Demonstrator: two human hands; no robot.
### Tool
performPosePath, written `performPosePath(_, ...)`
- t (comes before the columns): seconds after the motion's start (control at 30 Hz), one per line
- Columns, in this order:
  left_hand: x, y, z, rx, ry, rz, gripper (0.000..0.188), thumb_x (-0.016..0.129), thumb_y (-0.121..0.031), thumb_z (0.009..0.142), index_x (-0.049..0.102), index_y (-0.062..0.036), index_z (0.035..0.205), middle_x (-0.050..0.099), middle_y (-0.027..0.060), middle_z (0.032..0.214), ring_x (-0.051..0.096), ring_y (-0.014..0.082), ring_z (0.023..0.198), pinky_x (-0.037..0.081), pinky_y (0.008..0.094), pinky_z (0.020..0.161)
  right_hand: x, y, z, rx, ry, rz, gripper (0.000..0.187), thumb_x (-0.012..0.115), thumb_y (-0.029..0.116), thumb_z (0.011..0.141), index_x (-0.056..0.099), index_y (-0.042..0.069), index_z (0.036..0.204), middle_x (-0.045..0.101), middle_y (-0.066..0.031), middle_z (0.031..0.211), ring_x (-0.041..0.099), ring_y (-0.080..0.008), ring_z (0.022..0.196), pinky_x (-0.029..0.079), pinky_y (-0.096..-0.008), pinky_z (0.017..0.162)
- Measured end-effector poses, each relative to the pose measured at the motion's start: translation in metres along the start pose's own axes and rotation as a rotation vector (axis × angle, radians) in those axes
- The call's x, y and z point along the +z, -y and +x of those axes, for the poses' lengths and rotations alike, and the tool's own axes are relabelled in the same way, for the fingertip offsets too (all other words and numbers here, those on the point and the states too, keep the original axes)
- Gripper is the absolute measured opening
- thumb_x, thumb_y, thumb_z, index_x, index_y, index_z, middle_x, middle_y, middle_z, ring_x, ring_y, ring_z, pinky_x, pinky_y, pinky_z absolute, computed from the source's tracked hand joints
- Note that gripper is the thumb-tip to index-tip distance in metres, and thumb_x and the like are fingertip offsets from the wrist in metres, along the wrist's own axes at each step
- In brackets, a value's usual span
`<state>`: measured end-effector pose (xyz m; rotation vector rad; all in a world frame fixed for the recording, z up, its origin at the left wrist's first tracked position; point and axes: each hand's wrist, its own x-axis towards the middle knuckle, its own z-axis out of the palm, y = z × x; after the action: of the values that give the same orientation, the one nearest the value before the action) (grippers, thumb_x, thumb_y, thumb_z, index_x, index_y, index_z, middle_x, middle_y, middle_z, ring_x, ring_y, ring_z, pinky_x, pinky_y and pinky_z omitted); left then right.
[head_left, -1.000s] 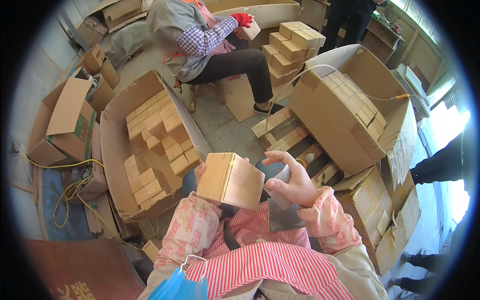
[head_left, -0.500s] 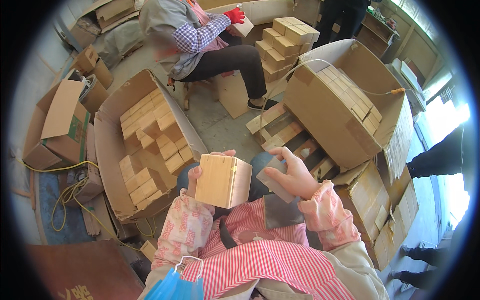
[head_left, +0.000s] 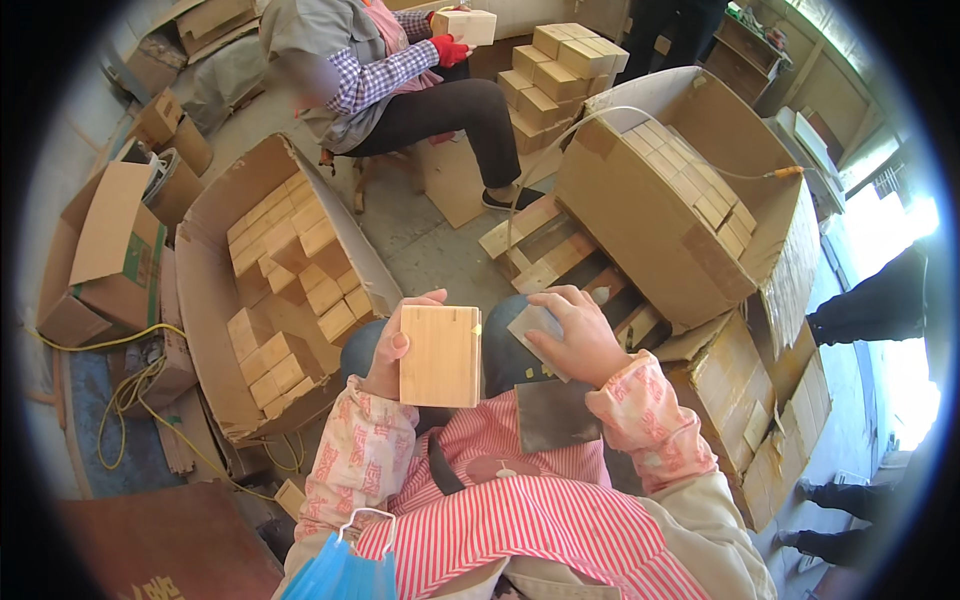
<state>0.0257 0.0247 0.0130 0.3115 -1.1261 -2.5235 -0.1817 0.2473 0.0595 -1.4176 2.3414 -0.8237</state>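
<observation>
A pale wooden box [head_left: 440,356] is gripped at its left side by my left hand [head_left: 385,365], thumb on the near face and fingers behind. Its broad flat face is turned up toward me, with a small yellow mark at the upper right edge. Just to the right, my right hand [head_left: 585,340] is closed on a grey sheet that looks like sandpaper [head_left: 527,325], apart from the box. A dark grey sheet [head_left: 560,418] lies across my lap, over the red-striped apron [head_left: 500,540].
Wooden boxes fill much of a carton [head_left: 365,245] at left and another carton [head_left: 640,220] at right, which rests on a pallet [head_left: 550,255]. Ahead sits a co-worker in red gloves [head_left: 450,48], holding a wooden box beside a stack [head_left: 550,85]. A yellow cord [head_left: 125,400] trails at left.
The box in my left hand has turned, so its side face shows much less. The sandpaper has shifted slightly and remains off the box. The co-worker's box now sits between both gloves.
</observation>
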Motion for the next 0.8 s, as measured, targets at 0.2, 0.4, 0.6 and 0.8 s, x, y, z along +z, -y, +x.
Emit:
performPosePath(0.2, 0.011, -0.004, -0.001, 0.008, -0.049, 0.184, 0.089, 0.089, -0.058, 0.074, 0.057, -0.0025, 0.136, 0.049, 0.0096, 0.152, 0.06, 0.0237, 0.127, 0.052, 0.0402, 0.108, -0.007, 0.024, 0.002, -0.172, -0.044, 0.561, 0.026, 0.079, 0.018, 0.094, 0.075, 0.004, 0.117, 0.073, -0.0136, 0.113, 0.071, -0.0289, 0.109, 0.055, -0.0408, 0.097)
performPosePath(0.4, 0.02, -0.007, -0.003, 0.051, -0.067, 0.259, 0.093, 0.09, -0.06, 0.071, 0.057, -0.0024, 0.136, 0.047, 0.0094, 0.151, 0.06, 0.0217, 0.124, 0.051, 0.0383, 0.106, 0.001, 0.044, -0.002, -0.182, -0.115, 0.543, 0.023, 0.079, 0.014, 0.095, 0.074, 0.002, 0.114, 0.075, -0.0118, 0.103, 0.074, -0.0268, 0.101, 0.056, -0.0393, 0.093)
performPosePath(0.6, 0.022, -0.007, -0.002, 0.111, -0.074, 0.342, 0.089, 0.09, -0.06, 0.072, 0.059, -0.0038, 0.133, 0.046, 0.0103, 0.155, 0.059, 0.0223, 0.127, 0.051, 0.0374, 0.107, 0.005, 0.053, -0.007, -0.11, -0.152, 0.557, 0.019, 0.079, 0.008, 0.096, 0.072, 0.001, 0.112, 0.076, -0.009, 0.104, 0.074, -0.0196, 0.101, 0.058, -0.0341, 0.092)
performPosePath(0.8, 0.021, -0.007, -0.003, 0.119, -0.08, 0.365, 0.087, 0.089, -0.061, 0.072, 0.06, -0.0043, 0.132, 0.046, 0.0113, 0.157, 0.059, 0.0236, 0.129, 0.051, 0.0383, 0.108, 0.004, 0.055, -0.006, -0.072, -0.112, 0.559, 0.018, 0.078, 0.01, 0.096, 0.071, 0.0, 0.109, 0.075, -0.0117, 0.101, 0.075, -0.0245, 0.097, 0.058, -0.0359, 0.087)
